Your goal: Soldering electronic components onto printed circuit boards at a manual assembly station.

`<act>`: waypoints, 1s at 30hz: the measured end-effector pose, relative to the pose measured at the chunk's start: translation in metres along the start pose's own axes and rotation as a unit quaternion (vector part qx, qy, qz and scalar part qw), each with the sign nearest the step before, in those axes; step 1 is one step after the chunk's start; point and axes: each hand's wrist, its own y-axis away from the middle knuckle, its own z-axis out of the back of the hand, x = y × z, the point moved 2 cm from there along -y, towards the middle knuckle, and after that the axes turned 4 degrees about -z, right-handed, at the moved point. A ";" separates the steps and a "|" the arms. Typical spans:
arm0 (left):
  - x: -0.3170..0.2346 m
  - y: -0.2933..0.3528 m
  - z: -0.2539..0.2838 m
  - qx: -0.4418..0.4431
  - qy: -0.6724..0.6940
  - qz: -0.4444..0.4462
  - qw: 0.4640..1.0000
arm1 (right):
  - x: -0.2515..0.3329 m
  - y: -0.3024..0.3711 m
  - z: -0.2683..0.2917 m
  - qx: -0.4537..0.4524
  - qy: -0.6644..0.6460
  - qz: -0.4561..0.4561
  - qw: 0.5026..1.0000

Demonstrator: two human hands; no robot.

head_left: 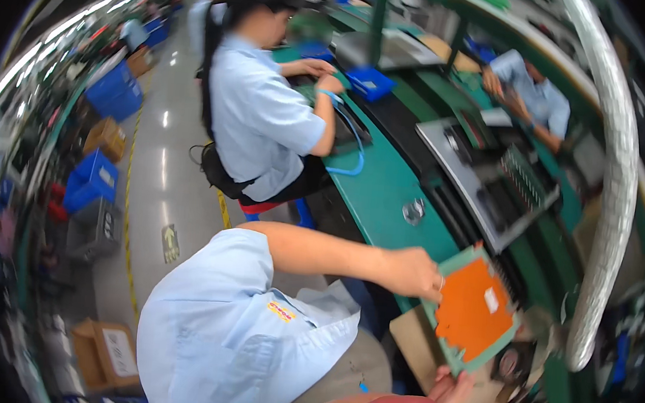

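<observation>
Your light-blue shirt [206, 329] lies nearest. At 4 o'clock, your left hand [417, 273] grips the green tray [454, 356]; your right hand [453, 387] meets its lower corner, grip unclear. Orange sheet [472, 304] laid on; tray not yet released. Remaining steps cannot be determined.

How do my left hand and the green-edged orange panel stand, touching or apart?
Touching. The head view shows the left hand's fingertips closed on the left edge of the green-edged orange panel, with no gap visible.

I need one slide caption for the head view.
Left hand grips a green-edged orange board, right hand at its lower corner, near a green workbench.
</observation>
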 end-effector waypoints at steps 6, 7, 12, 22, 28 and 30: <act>0.006 -0.015 0.006 0.024 -0.003 0.002 1.000 | 0.002 -0.011 -0.007 -0.025 -0.023 -0.068 0.997; 0.008 -0.018 0.003 0.022 -0.014 -0.007 1.000 | 0.007 -0.012 -0.020 -0.031 -0.013 -0.074 0.997; 0.009 -0.038 -0.004 0.084 -0.001 -0.061 0.995 | 0.003 -0.006 -0.002 -0.068 -0.005 -0.111 0.991; 0.006 -0.053 -0.015 0.197 -0.044 -0.190 0.961 | 0.043 -0.011 -0.027 -0.075 0.664 -0.012 0.744; 0.012 -0.053 -0.029 0.214 -0.024 -0.210 0.954 | 0.035 -0.016 -0.024 -0.090 0.704 0.007 0.705; 0.012 -0.052 -0.028 0.198 -0.014 -0.206 0.958 | 0.032 -0.015 -0.025 -0.099 0.753 0.010 0.650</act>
